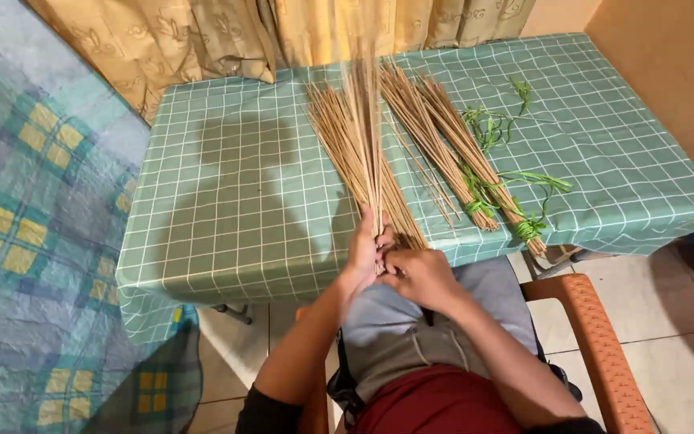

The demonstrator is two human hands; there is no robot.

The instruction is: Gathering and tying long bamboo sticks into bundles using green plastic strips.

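My left hand (363, 255) grips the lower ends of a bunch of thin tan sticks (361, 120) that stands up from the table's front edge. My right hand (419, 275) is closed on the same stick ends, just right of the left hand. More loose sticks (339, 137) fan out flat on the green checked tablecloth (234, 185) behind the hands. Two tied stick bundles (451, 153) lie to the right, each bound near its base with a green strip (528, 228).
Loose green strips (491, 124) lie on the cloth at the back right. An orange chair arm (596, 337) is at my right side. A patterned blue bedcover (34, 225) is to the left, and tan curtains (226, 36) hang behind the table.
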